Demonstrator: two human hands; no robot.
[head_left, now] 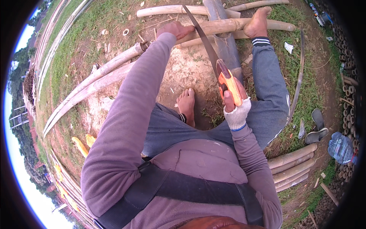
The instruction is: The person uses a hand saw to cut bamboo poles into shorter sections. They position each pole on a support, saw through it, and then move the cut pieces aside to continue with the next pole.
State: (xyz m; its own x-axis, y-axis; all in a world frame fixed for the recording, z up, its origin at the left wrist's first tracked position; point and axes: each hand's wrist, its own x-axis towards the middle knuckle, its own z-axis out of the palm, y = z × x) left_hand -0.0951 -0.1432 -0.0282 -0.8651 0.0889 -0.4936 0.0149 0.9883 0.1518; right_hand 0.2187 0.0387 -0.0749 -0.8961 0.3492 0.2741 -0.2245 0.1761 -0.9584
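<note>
My left hand is closed on a tan bamboo pole, its thumb lying along the pole just left of the saw blade. That pole rests across a thicker grey bamboo, and my bare left-turned view shows my right foot planted on top of it. A handsaw with an orange handle is gripped in my right hand, which wears a white fingerless glove. Its blade slants up and left across the pole beside my left thumb. Whether the teeth touch the bamboo I cannot tell.
More bamboo poles stretch to the left, and several lie side by side at lower right. A large clear plastic bottle, dark footwear and stacked cut bamboo stand at right. A long dark strip curves over the grass.
</note>
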